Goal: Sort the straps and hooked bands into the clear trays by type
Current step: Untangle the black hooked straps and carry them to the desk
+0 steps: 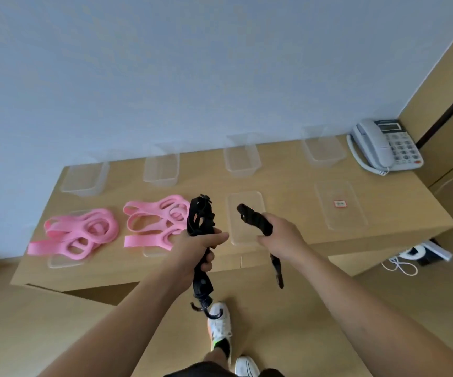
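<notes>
L hand (198,244) fist-grips black hooked bands (199,216), w/ R hand (282,238) at its 3 o'clock curled tight round black strap (255,220).

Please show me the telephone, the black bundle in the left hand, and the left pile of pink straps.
telephone (405,151): head view, keypad.
black bundle (206,217): head view, upper loops.
left pile of pink straps (83,229): head view, middle loops.

Bare-sleeved forearms (127,317), dark shorts (206,370), a black sock (224,347), white sneakers (219,321) with orange-green trim.
</notes>
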Demonstrator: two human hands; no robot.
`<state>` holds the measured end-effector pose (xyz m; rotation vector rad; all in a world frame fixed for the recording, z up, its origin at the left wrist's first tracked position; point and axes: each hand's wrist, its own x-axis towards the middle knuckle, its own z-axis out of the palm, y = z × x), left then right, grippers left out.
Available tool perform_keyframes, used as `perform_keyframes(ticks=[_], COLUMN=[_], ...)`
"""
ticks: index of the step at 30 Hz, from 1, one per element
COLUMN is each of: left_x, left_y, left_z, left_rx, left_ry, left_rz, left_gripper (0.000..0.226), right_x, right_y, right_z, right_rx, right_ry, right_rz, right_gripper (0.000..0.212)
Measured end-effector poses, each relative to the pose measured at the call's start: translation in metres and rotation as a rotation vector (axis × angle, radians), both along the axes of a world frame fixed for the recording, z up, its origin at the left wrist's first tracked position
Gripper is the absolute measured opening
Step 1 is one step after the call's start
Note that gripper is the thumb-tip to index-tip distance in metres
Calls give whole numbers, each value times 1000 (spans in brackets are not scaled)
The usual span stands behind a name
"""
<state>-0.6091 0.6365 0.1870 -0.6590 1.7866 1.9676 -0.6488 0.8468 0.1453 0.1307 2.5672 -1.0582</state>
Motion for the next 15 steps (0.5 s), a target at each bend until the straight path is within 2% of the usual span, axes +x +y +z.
perform_keyframes(ticks=[3, 5, 11, 15], left_x=[-27, -45, -100, -127], left_y=[1, -1, -13, -19], left_z=[5, 10, 16, 14], left_rx=[59, 103, 181, 222], left_ry=[5, -1, -40, -89], left_rz=[-33, -37, -55, -63], left_gripper=[22, 21, 17, 16], right_x=[-40, -61, -103, -123], right_y=[-1, -3, -19, -33], right_z=[-8, -13, -27, -25], right_rx=[276, 387, 539, 605], right_ry=[96, 113, 174, 142], right_rz=[113, 146, 205, 275], right_gripper=[40, 41, 46, 65])
